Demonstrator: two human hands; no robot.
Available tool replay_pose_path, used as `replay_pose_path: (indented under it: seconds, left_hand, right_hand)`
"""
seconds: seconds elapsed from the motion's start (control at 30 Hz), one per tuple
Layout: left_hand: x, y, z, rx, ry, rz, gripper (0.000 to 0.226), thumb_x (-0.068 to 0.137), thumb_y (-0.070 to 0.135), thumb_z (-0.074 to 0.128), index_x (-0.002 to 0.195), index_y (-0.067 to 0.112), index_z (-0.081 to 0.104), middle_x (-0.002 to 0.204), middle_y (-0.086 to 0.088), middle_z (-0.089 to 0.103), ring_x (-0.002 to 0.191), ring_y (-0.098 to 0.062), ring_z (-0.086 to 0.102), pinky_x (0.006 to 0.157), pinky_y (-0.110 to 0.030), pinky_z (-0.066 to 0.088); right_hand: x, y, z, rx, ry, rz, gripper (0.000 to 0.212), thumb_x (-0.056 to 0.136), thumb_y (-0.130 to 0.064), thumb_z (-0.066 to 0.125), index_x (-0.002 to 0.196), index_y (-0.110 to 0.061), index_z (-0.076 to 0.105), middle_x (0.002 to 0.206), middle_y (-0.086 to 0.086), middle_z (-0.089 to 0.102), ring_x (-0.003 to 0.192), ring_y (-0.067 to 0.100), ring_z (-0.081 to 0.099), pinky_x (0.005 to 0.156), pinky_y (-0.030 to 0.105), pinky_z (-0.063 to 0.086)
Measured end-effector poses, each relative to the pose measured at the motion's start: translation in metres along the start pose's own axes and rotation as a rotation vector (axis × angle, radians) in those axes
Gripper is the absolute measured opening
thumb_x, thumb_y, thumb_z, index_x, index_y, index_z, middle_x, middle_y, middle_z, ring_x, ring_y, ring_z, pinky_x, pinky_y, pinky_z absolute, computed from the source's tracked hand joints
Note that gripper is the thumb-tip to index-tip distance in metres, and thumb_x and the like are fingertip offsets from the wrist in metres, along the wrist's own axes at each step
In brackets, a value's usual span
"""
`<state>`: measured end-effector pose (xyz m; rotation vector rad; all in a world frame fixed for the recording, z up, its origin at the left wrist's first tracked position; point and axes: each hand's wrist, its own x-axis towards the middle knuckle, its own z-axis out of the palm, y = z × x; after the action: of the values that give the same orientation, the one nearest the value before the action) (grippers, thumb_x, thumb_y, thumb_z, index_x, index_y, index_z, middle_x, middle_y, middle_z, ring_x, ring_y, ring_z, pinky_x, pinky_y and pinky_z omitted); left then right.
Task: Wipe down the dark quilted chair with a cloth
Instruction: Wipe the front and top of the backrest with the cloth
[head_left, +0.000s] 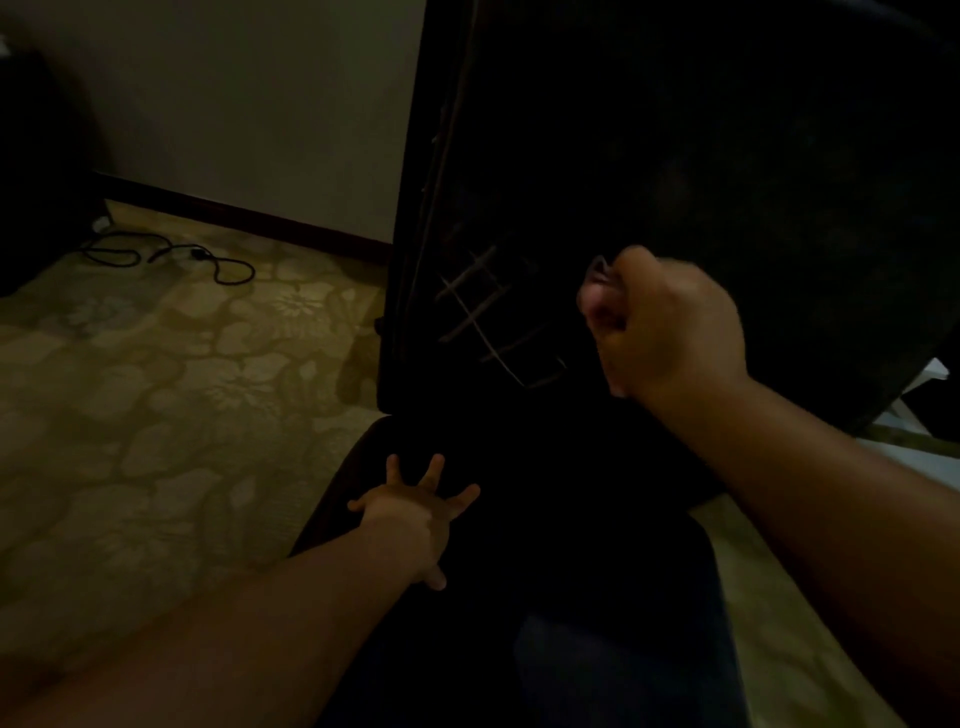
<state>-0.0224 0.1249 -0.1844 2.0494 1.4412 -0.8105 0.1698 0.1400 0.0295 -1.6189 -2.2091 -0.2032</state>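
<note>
A: Step in hand is judged as wiping the chair (675, 156) back. Right hand (670, 332) grip is curled tight on a cloth (597, 280), barely seen, pressed to the dark panel.

B: Left hand (415, 514) is spread flat on the seat below. Next, a stroke across the stitched quilting beside the grip is called for.

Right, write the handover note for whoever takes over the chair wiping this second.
Left hand: open, fingers spread, resting on the chair's seat edge.
Right hand: fist round a bunched cloth, pressed to the chair backrest beside the lit quilting.
Done: cannot tell how much is wiped; the scene is too dark.
Left: assume backrest, seat and sides remain.
Note: a cable lies on the floor.
</note>
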Motion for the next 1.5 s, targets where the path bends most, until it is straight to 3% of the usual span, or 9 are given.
replay_pose_path:
  seconds: [0.13, 0.23, 0.4, 0.6, 0.87, 1.0, 1.13, 1.37, 1.5]
  left_hand:
    - [0.0, -0.004, 0.001, -0.018, 0.0, 0.024, 0.12, 0.081, 0.055, 0.08, 0.151, 0.06, -0.017, 0.163, 0.006, -0.036, 0.148, -0.052, -0.025, 0.102, -0.079, 0.035]
    - [0.001, -0.003, 0.001, -0.024, 0.003, 0.022, 0.122, 0.08, 0.052, 0.082, 0.151, 0.06, -0.017, 0.164, 0.005, -0.035, 0.149, -0.051, -0.023, 0.102, -0.079, 0.035]
    - [0.004, -0.001, 0.0, -0.023, 0.005, 0.014, 0.124, 0.079, 0.051, 0.083, 0.151, 0.06, -0.018, 0.164, 0.003, -0.035, 0.149, -0.053, -0.022, 0.102, -0.078, 0.036]
    - [0.004, -0.002, 0.005, -0.001, 0.036, 0.014, 0.124, 0.079, 0.055, 0.081, 0.151, 0.059, -0.019, 0.164, 0.004, -0.036, 0.148, -0.054, -0.022, 0.101, -0.076, 0.039]
    - [0.0, -0.005, -0.002, -0.031, 0.029, 0.061, 0.123, 0.08, 0.049, 0.083, 0.154, 0.058, -0.014, 0.165, 0.003, -0.033, 0.149, -0.052, -0.022, 0.103, -0.079, 0.035]
    - [-0.004, -0.012, 0.007, -0.026, 0.089, 0.066, 0.118, 0.079, 0.062, 0.078, 0.156, 0.055, -0.012, 0.166, 0.006, -0.029, 0.152, -0.046, -0.02, 0.107, -0.071, 0.038]
    - [-0.015, -0.042, 0.011, -0.051, 0.169, 0.085, 0.11, 0.08, 0.064, 0.076, 0.16, 0.047, 0.002, 0.17, 0.003, -0.017, 0.157, -0.035, -0.008, 0.122, -0.06, 0.023]
    - [-0.009, -0.061, 0.011, -0.014, 0.08, 0.019, 0.119, 0.083, 0.056, 0.077, 0.16, 0.042, -0.014, 0.166, -0.017, -0.027, 0.157, -0.036, -0.003, 0.125, -0.056, 0.012]
    - [-0.016, -0.057, 0.007, -0.035, 0.068, 0.02, 0.115, 0.086, 0.052, 0.076, 0.16, 0.045, -0.012, 0.166, -0.011, -0.028, 0.156, -0.041, 0.007, 0.125, -0.053, 0.016]
  right_hand:
    - [0.014, 0.011, 0.006, -0.212, 0.122, -0.208, 0.03, 0.093, -0.036, 0.058, 0.121, -0.024, 0.057, 0.108, 0.007, 0.056, 0.095, 0.026, 0.053, 0.079, 0.039, 0.041]
    - [-0.023, 0.036, 0.019, -0.362, 0.001, -0.24, 0.048, 0.086, -0.046, 0.056, 0.132, -0.034, 0.049, 0.122, 0.011, 0.046, 0.104, 0.032, 0.045, 0.088, 0.049, 0.037]
    - [-0.034, 0.055, 0.035, -0.392, 0.013, -0.317, 0.042, 0.086, -0.05, 0.047, 0.123, -0.031, 0.054, 0.115, 0.012, 0.05, 0.098, 0.034, 0.046, 0.083, 0.05, 0.038]
    - [0.032, 0.013, 0.036, -0.35, 0.242, -0.424, 0.025, 0.093, -0.039, 0.06, 0.114, -0.027, 0.066, 0.113, 0.013, 0.054, 0.101, 0.031, 0.041, 0.085, 0.046, 0.034]
    - [-0.011, 0.063, 0.028, -0.378, 0.153, -0.514, 0.036, 0.092, -0.041, 0.055, 0.122, -0.025, 0.066, 0.111, 0.013, 0.055, 0.097, 0.035, 0.048, 0.083, 0.046, 0.034]
    - [0.032, 0.025, 0.035, -0.383, 0.201, -0.526, 0.028, 0.094, -0.04, 0.062, 0.118, -0.027, 0.07, 0.111, 0.012, 0.057, 0.099, 0.033, 0.046, 0.085, 0.046, 0.035]
    - [0.075, -0.011, 0.028, -0.401, 0.25, -0.669, 0.026, 0.095, -0.043, 0.062, 0.116, -0.028, 0.068, 0.109, 0.011, 0.058, 0.098, 0.033, 0.049, 0.082, 0.044, 0.039]
    - [0.038, 0.047, 0.0, -0.438, 0.03, -0.774, 0.039, 0.093, -0.038, 0.049, 0.126, -0.023, 0.063, 0.114, 0.017, 0.053, 0.1, 0.038, 0.048, 0.084, 0.052, 0.039]
    - [0.054, 0.007, 0.014, -0.432, 0.081, -0.715, 0.039, 0.096, -0.044, 0.045, 0.12, -0.024, 0.067, 0.112, 0.016, 0.057, 0.101, 0.038, 0.05, 0.085, 0.051, 0.042]
